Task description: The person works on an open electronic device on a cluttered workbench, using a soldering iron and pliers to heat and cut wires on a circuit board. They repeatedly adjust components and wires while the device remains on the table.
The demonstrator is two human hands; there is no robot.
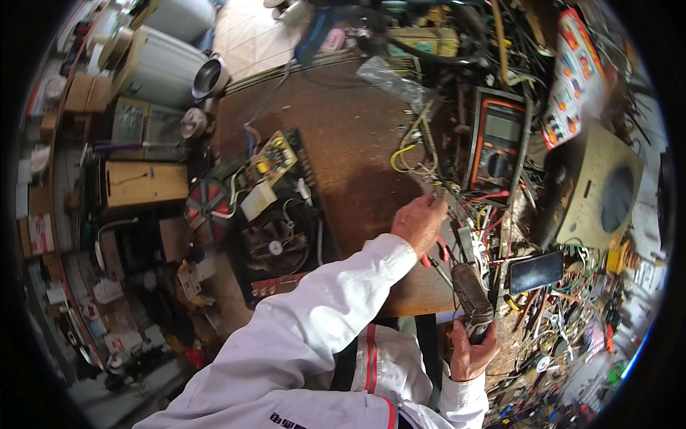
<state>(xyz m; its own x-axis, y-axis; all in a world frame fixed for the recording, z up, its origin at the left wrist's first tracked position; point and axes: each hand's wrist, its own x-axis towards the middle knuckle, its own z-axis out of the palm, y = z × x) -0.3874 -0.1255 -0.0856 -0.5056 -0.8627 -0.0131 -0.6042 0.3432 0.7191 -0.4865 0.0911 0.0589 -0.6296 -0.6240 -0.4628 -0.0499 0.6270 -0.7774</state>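
My left hand (421, 222) is closed at the wires on the right part of the brown bench (343, 157); what its fingertips hold is too small to make out. Just below it are red-handled pliers (442, 250). Lower right, my right hand (469, 354) grips the lower end of a dark, worn cylindrical object (469, 293). An orange-and-black multimeter (496, 139) lies above the hands, and a black phone (536, 272) lies to their right. Tan and yellow cables (404, 161) lie above my left hand.
An opened appliance with circuit board and fan (275, 247) sits at left on the bench. Metal pots (209, 77) and shelves (57, 214) are beyond it. A beige box with a round dark panel (593, 193) and tangled tools and wires (557, 336) crowd the right.
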